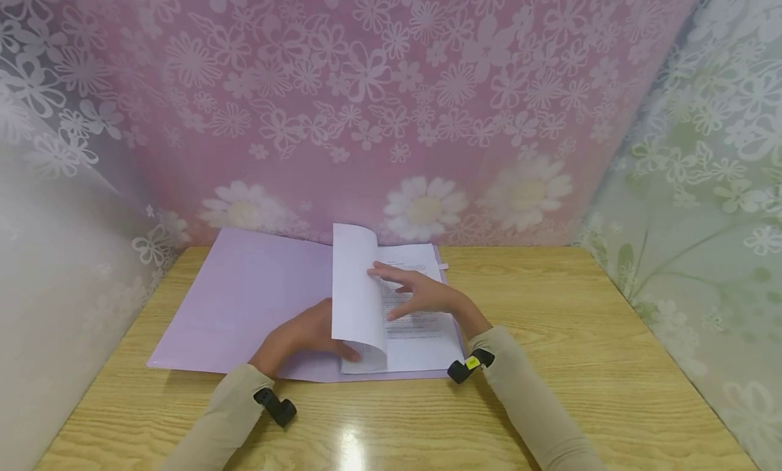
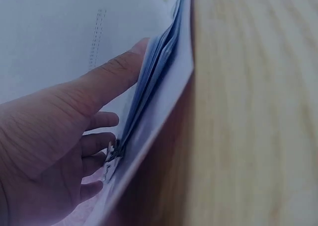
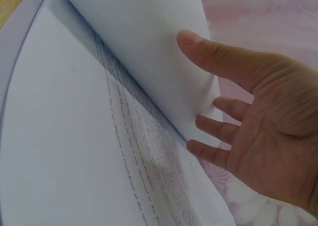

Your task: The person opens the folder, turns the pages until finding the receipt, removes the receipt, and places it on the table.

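A pale purple folder [image 1: 244, 288] lies opened flat, with a stack of printed sheets [image 1: 421, 352] on its right side. One white page [image 1: 354, 274] stands curled up, partway over toward the left. My left hand [image 1: 305, 332] is at the fold, partly hidden behind that page. Its straight thumb rests on paper by the stack's lower edge, and its other fingers are loosely bent near a metal clip [image 2: 113, 151]. My right hand [image 1: 430, 294] is over the printed sheets, fingers spread, with its fingertips at the raised page.
The folder lies on a wood-grain table [image 1: 550, 335], its far edge near a pink flowered curtain [image 1: 391, 118]. A small white tab [image 1: 444, 267] sticks out at the right of the sheets. Pale flowered curtains stand on both sides.
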A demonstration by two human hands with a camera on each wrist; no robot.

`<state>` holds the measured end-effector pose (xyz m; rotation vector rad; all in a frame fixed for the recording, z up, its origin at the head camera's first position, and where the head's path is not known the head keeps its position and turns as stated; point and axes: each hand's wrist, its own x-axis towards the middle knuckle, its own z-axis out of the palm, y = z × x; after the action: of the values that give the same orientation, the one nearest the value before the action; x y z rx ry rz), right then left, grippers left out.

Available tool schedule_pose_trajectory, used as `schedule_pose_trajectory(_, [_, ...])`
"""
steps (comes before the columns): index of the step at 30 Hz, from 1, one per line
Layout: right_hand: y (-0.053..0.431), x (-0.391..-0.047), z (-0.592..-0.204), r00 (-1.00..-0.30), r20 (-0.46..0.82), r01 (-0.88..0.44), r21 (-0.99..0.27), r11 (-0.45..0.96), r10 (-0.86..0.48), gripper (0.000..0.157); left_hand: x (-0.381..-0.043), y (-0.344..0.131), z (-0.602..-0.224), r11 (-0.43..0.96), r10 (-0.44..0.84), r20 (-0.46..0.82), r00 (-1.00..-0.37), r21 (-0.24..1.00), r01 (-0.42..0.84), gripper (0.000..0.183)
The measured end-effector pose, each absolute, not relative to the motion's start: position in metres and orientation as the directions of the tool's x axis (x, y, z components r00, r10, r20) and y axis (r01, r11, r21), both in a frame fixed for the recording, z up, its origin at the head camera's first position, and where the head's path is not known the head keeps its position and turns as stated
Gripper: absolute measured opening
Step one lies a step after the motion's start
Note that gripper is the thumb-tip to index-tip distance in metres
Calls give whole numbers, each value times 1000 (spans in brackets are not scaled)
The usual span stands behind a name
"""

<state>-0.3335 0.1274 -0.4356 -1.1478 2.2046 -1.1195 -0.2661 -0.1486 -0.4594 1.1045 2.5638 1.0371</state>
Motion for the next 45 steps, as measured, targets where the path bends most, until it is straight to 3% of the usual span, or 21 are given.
schedule_pose_trajectory(4, [126, -333, -436, -577, 12, -491, -804, 335, -817, 94, -271, -160, -454, 506, 681, 159, -714, 603, 617, 81])
schedule_pose_trajectory(9, [126, -332, -436, -577, 16, -495, -802, 334, -817, 94, -276, -175, -442, 639, 563, 171, -808, 530, 558, 93])
schedule_pose_trajectory(15, [124, -331, -435, -578, 14, -489, -807, 332, -816, 92, -274, -188, -419, 750, 357, 169, -919, 534, 390, 70])
schedule_pose_trajectory(21, [122, -329, -434, -579, -2, -482, -806, 344, -816, 91, -269, -194, -403, 718, 275, 294, -915, 570, 399, 52])
schedule_pose_trajectory(25, [120, -328, -433, -585, -7, -478, -805, 352, -811, 90, -264, -189, -397, 683, 293, 306, -906, 596, 422, 56])
schedule_pose_trajectory(32, [116, -326, -435, -600, -9, -480, -796, 368, -800, 88, -258, -173, -398, 720, 396, 191, -898, 543, 433, 68])
schedule_pose_trajectory(38, [114, -325, -437, -598, -9, -476, -801, 364, -801, 85, -257, -172, -402, 721, 497, 146, -856, 480, 500, 74])
schedule_pose_trajectory(45, [112, -323, -437, -589, -16, -479, -798, 365, -808, 85, -258, -174, -408, 720, 528, 47, -848, 506, 476, 84])
